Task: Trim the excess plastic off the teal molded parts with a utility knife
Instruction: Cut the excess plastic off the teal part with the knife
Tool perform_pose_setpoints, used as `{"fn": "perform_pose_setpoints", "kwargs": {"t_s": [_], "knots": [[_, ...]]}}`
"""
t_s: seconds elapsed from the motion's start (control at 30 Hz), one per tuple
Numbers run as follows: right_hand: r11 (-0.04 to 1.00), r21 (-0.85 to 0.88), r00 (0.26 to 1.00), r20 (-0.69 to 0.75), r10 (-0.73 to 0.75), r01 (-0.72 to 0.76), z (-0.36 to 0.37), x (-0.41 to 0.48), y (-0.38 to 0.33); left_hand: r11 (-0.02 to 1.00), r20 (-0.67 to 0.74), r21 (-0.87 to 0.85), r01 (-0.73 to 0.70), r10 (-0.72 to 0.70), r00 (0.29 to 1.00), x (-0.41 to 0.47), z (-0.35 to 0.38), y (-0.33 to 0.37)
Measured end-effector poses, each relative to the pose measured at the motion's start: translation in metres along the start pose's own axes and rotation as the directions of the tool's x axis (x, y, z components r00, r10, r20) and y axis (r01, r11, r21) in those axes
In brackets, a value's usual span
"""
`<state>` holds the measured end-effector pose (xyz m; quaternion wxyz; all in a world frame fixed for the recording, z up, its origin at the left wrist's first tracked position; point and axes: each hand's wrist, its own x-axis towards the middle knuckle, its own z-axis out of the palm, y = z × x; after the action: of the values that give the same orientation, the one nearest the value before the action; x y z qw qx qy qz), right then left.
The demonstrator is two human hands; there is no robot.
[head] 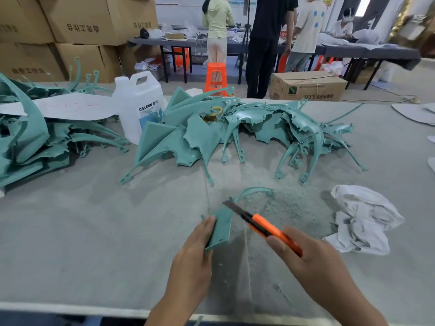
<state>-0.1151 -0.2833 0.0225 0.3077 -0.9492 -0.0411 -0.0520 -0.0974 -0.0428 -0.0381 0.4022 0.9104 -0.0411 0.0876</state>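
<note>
Left hand point(195, 241) clamps the flat end of the teal part point(221, 228) at front centre of the desk point(94, 231). Right hand point(306, 252) is wrapped round the utility knife point(266, 228), with the blade at the part's upper edge.

Risks:
- Blade is extended far, so it likely flexes or snaps.
- A slip runs toward the left fingertips.
- The thin curved arm may flex, causing a gouge.

utility knife point(261, 223): rear hidden in right hand point(313, 260) | left pile point(28, 137): cut by edge
</note>
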Motion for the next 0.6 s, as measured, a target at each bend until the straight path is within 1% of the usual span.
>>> {"fn": "perform_pose_setpoints", "kwargs": {"t_s": [0.03, 0.1, 0.17, 0.23, 0.33, 0.4, 0.47, 0.53, 0.6], "knots": [[1.000, 0.006, 0.999, -0.027, 0.027, -0.027, 0.000, 0.007, 0.002, 1.000, 0.011, 0.015, -0.005, 0.005, 1.000, -0.001, 0.000, 0.000], [0.999, -0.001, 0.999, -0.017, 0.051, -0.051, 0.002, 0.022, 0.007, 1.000, 0.007, 0.017, 0.014, -0.014, 1.000, 0.000, 0.002, 0.000], [0.998, -0.044, 0.998, -0.019, 0.052, -0.052, 0.006, 0.039, 0.012, 1.000, -0.002, 0.013, 0.025, -0.025, 1.000, 0.000, 0.003, 0.000], [0.993, -0.081, 0.996, -0.027, 0.086, -0.088, 0.010, 0.055, 0.020, 1.000, 0.010, 0.016, 0.008, -0.008, 1.000, -0.003, 0.003, 0.000], [0.972, -0.107, 0.978, -0.021, 0.207, -0.208, 0.010, 0.075, 0.044, 1.000, 0.014, 0.009, 0.013, -0.013, 1.000, -0.004, 0.002, -0.001], [0.937, -0.176, 0.953, -0.032, 0.300, -0.301, 0.003, 0.083, 0.064, 1.000, 0.009, 0.007, 0.015, -0.015, 1.000, -0.005, 0.002, 0.001], [0.895, -0.269, 0.934, -0.066, 0.351, -0.356, -0.006, 0.086, 0.080, 1.000, 0.004, 0.006, 0.010, -0.010, 1.000, -0.007, 0.002, 0.002], [0.866, -0.323, 0.924, -0.103, 0.369, -0.382, -0.014, 0.085, 0.087, 1.000, -0.015, -0.009, 0.016, -0.016, 1.000, -0.007, 0.002, 0.001], [0.884, -0.288, 0.929, -0.153, 0.338, -0.369, -0.016, 0.079, 0.084, 1.000, -0.026, -0.022, 0.010, -0.011, 1.000, -0.007, 0.002, 0.002]]}}
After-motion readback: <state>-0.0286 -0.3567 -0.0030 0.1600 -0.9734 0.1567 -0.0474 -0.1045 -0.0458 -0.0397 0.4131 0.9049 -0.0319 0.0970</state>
